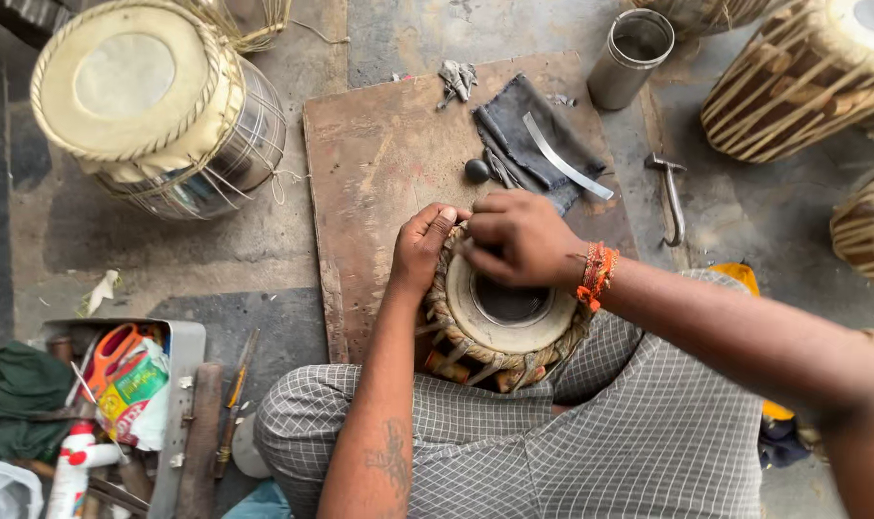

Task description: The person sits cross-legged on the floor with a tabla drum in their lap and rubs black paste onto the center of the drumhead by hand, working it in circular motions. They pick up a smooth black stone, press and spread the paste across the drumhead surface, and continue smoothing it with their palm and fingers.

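From the head camera, looking straight down, a person is sitting cross-legged on the floor with a small drum [502, 312] wedged between the knees, its pale skin and dark centre patch facing up. It is lying at the near edge of a worn wooden board [379, 163], against the checked cloth over the legs.

The left hand [423, 245] is curling over the drum's far-left rim, fingers closed on the braided edge and thumb pressing on top. The right hand [519, 235] is coming in from the right, a bundle of orange threads [596, 274] tied at its wrist; its fingers are bunched and pinching at the same stretch of rim, touching the left hand's thumb. Whether anything small is held in that pinch, I cannot tell.

On the board beyond the hands, a dark cloth [533, 130] is lying with a bent metal strip [567, 159] across it and a small dark ball [476, 170] just beside it. A metal cup [631, 56] is standing off the board's far right corner, and a hammer [670, 197] is lying on the floor to the right. A large metal-bodied drum [158, 106] is resting far left, and strapped wooden drums [802, 77] are sitting far right. Near left, an open tin box [189, 346] is holding scissors, packets and tools.
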